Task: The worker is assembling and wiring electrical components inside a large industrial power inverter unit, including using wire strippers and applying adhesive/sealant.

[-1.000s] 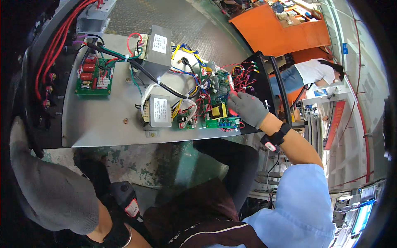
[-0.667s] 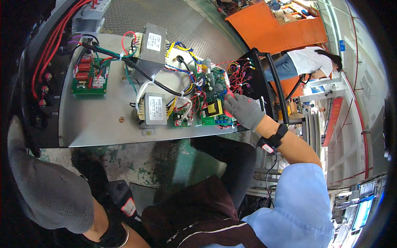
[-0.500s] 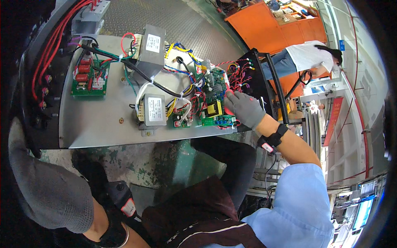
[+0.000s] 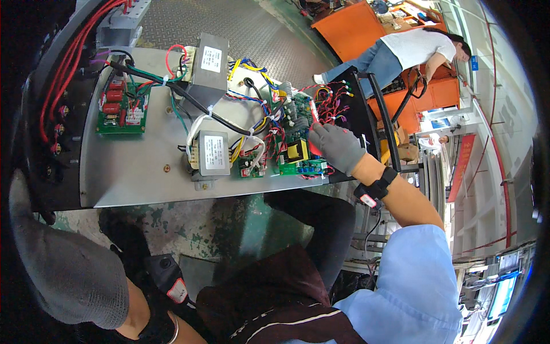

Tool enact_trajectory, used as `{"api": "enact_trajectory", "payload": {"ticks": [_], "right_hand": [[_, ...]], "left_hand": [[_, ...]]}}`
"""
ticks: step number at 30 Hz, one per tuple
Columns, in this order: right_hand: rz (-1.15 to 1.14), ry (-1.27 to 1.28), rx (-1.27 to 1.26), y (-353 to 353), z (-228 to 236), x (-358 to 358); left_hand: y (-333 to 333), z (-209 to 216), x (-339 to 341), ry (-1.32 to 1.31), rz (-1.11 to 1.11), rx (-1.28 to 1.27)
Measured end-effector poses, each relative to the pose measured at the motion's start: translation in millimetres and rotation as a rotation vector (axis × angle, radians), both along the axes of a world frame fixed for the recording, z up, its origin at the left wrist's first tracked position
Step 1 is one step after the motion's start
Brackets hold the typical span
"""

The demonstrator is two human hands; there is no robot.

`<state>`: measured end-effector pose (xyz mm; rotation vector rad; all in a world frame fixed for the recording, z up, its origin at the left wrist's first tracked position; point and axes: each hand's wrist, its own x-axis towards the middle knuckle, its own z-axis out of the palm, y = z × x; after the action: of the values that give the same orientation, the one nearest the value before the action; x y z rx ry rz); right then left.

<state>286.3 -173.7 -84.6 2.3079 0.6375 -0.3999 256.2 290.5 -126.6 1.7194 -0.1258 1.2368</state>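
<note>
My right hand (image 4: 337, 148), in a grey glove, is closed round a slim red tool (image 4: 314, 114); its tip is hard to make out. It is over the right part of a green circuit board (image 4: 298, 166) carrying a yellow-wrapped transformer (image 4: 297, 151) and many wires. My left hand (image 4: 69, 269), also gloved in grey, reaches to the black frame (image 4: 63, 198) at the left; its fingers are lost in the dark rim. Between the hands, a metal plate (image 4: 137, 186) bears two grey transformers (image 4: 213, 153), a small board with red parts (image 4: 121, 114) and a black cable (image 4: 183, 92).
Red cables (image 4: 63, 74) run along the frame at the left. A black bar handle (image 4: 385, 123) rises at the unit's right end. Beyond it a person in a white top (image 4: 412, 49) leans by orange cabinets (image 4: 349, 31). My knee (image 4: 321, 218) is below the plate.
My right hand has shifted very slightly left with the red tool. My left hand has barely moved. The person behind leans differently, with an arm lower by the black handle.
</note>
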Motion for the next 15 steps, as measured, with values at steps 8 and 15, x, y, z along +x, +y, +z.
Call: {"api": "enact_trajectory", "payload": {"ticks": [8, 15], "right_hand": [[0.003, -0.010, 0.029, 0, 1, -15], [0.049, -0.031, 0.141, -9, 2, -24]], "left_hand": [[0, 2, -1, -0.013, -0.023, -0.014], [-1, 3, 0, -0.021, -0.040, -0.022]]}}
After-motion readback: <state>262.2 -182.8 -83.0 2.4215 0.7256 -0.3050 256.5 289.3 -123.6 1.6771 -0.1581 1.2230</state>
